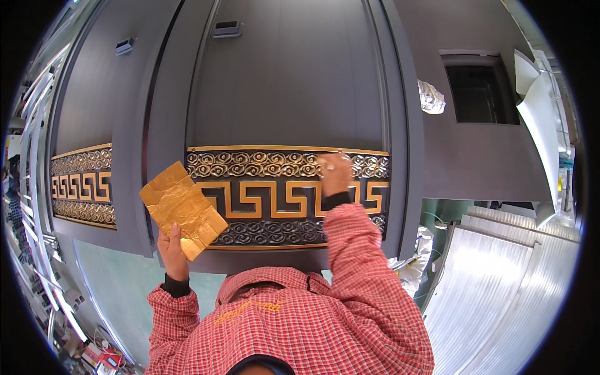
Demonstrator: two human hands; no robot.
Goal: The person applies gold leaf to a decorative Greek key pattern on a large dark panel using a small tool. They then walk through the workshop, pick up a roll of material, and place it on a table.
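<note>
My left hand (173, 251) grips the lower edge of a flat, creased piece (182, 206) with a gold surface, perhaps card or foil; its thumb lies on top. The piece is tilted and overlaps the left end of an ornamental panel (265, 226). My right hand (335, 173) is at the panel's upper swirl band (250, 164), right of the middle. Its fingers are curled together, and what they hold, if anything, cannot be made out. The upper swirls shine gold over black, and the middle key-pattern band is gold. In the lower swirl band (275, 232) the relief looks dark and silvery.
The panel sits across a dark grey door (287, 87) with a small handle fitting (227, 29). On the left, another grey door (94, 106) carries a similar panel (83, 185). Silvery wrapping (431, 97) sticks out at right, near a dark rectangular opening (481, 90). Translucent ribbed sheets (481, 275) lie lower right.
</note>
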